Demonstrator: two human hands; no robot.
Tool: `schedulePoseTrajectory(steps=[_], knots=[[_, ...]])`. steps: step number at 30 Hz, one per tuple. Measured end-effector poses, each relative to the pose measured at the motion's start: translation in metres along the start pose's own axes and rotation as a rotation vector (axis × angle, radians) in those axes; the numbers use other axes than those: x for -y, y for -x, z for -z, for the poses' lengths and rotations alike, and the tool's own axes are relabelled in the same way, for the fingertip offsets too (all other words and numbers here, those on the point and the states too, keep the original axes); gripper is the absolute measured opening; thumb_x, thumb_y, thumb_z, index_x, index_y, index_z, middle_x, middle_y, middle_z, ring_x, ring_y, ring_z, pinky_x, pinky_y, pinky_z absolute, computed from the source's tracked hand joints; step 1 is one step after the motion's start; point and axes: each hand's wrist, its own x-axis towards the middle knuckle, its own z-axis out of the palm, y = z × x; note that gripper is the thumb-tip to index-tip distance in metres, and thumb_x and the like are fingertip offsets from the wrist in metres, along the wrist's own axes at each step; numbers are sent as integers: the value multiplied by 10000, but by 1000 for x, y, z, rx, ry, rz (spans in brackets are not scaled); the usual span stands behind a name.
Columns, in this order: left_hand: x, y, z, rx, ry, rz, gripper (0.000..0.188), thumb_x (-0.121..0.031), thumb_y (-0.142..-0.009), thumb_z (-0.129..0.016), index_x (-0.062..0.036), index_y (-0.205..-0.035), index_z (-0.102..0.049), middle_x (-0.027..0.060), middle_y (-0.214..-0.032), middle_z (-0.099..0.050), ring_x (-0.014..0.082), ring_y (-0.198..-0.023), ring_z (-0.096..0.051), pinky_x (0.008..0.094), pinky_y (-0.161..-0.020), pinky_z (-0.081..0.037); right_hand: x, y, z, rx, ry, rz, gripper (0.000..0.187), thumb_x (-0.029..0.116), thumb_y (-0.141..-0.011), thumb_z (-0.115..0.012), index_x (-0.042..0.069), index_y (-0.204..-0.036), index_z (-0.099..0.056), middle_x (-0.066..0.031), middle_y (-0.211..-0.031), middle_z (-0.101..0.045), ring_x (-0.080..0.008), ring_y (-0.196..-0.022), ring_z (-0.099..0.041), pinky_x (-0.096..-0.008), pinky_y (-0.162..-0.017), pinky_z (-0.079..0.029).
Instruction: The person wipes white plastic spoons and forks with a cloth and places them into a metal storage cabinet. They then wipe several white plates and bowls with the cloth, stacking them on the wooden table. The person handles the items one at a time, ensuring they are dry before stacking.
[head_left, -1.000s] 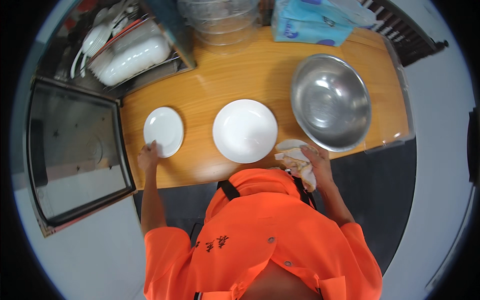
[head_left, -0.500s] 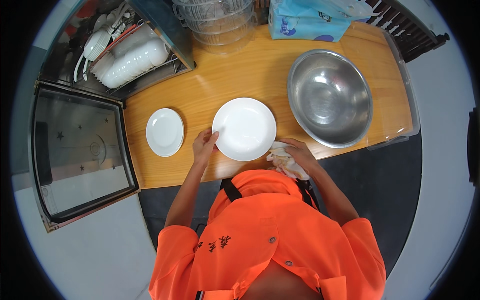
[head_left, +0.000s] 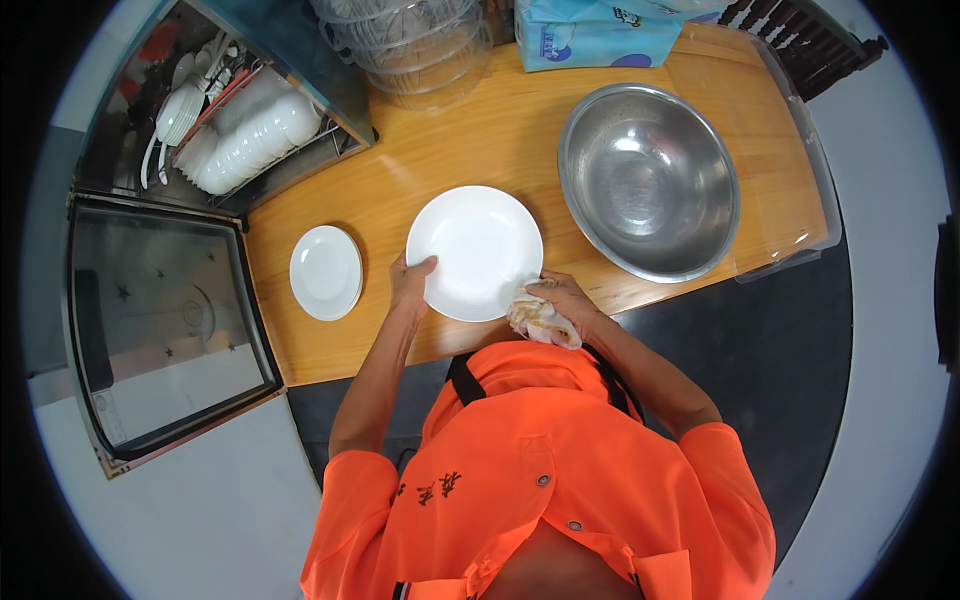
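A round white plate [head_left: 475, 250] is in front of me over the wooden table. My left hand [head_left: 411, 283] grips its left rim, thumb on top and the other fingers hidden beneath. At the plate's lower right edge, my right hand [head_left: 564, 300] is closed on a crumpled, pale, stained cloth [head_left: 540, 318]. The cloth touches or lies very near the rim; I cannot tell which. Off to the left, another white plate [head_left: 325, 272] lies on the table, with what looks like a second rim under it.
A large steel basin [head_left: 650, 185] stands at the right. At the back left is a cabinet holding white bowls [head_left: 250, 145], its glass door [head_left: 170, 310] swung open. Stacked clear containers [head_left: 425, 60] and a blue tissue package [head_left: 595, 38] stand at the back of the wooden table [head_left: 400, 160].
The held plate appears slightly nearer and more tilted. My right hand has brought the cloth left, up to the plate's edge. The whole view has shifted a little.
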Motion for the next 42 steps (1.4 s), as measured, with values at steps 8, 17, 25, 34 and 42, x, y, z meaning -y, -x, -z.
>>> schedulePoseTrajectory(steps=[8,17,25,34,42], knots=[[-135,21,-54,-7,-267,-328,306,31,-794,-578,85,-1096,-579,150,-962,-652,209,-801,-631,325,-711,-512,36,42,-46,151,-218,126,376,108,-868,-599,-62,-1192,-510,-163,-1004,-638,-200,-813,-653,-287,-700,-541],[-203,39,-196,129,-768,-1189,326,0,-778,-597,-64,-1095,-641,215,-796,-650,257,-694,-662,325,-660,-487,26,59,-22,195,-2,207,424,133,-885,-606,-59,-1242,-484,-122,-990,-643,-122,-785,-627,-225,-662,-506],[-197,56,-279,380,-934,-1857,507,141,-667,-515,-50,-1128,-605,200,-900,-645,347,-786,-641,396,-663,-511,28,82,9,29,81,327,457,176,-877,-602,-78,-1235,-475,-116,-956,-641,-124,-781,-616,-236,-663,-491],[-190,74,-308,470,-937,-2053,500,138,-648,-556,-50,-1106,-620,172,-877,-655,304,-722,-651,358,-628,-535,23,90,27,5,11,339,458,189,-877,-604,-86,-1221,-479,-118,-965,-638,-127,-790,-613,-243,-669,-491],[-188,79,-310,486,-896,-2090,493,137,-634,-563,-43,-1088,-632,169,-868,-652,292,-690,-643,351,-609,-528,19,84,30,-10,30,333,447,168,-887,-601,-78,-1236,-470,-121,-958,-645,-128,-771,-624,-239,-649,-501]])
